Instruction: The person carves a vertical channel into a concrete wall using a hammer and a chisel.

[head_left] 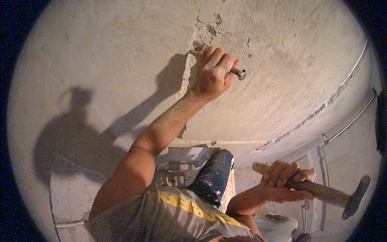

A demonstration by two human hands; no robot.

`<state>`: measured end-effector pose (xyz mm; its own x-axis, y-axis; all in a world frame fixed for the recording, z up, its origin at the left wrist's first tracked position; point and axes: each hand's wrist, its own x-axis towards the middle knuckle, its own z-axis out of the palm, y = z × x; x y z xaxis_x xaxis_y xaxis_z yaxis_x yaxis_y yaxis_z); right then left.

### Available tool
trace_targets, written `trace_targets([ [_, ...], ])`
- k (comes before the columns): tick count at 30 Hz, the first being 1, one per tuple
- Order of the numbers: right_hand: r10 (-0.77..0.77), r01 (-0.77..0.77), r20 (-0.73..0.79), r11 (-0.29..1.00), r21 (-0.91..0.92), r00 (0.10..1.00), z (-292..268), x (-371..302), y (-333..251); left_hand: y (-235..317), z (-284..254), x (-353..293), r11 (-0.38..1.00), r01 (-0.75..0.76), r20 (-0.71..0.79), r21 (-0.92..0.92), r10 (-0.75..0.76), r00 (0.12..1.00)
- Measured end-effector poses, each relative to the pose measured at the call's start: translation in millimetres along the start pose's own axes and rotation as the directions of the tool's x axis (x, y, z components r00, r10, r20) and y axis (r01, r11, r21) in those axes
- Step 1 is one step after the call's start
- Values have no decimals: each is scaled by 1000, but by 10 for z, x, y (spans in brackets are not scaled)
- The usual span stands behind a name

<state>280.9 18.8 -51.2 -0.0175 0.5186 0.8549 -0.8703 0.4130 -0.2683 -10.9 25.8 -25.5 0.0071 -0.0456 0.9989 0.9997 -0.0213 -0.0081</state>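
Head view: the left hand is closed in a fist around a metal chisel, its rounded, worn end jutting out beside the thumb, against a rough, matte plaster wall with a jagged, crumbly groove. At lower right, well apart, the right hand wraps tightly around a hammer with a scuffed wooden handle and blunt, dark metal head
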Motion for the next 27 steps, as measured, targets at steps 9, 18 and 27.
trace_targets([
  [9,693,-690,-151,623,-369,705,6,-460,853,101,124,-57,986,10,45,165,-18,999],
  [18,-47,70,-144,985,161,988,-187,-106,-41,202,107,7,983,-58,-57,175,69,996],
  [27,398,-391,-69,830,-398,915,-547,-524,770,146,114,-50,982,-37,-56,188,48,997],
])
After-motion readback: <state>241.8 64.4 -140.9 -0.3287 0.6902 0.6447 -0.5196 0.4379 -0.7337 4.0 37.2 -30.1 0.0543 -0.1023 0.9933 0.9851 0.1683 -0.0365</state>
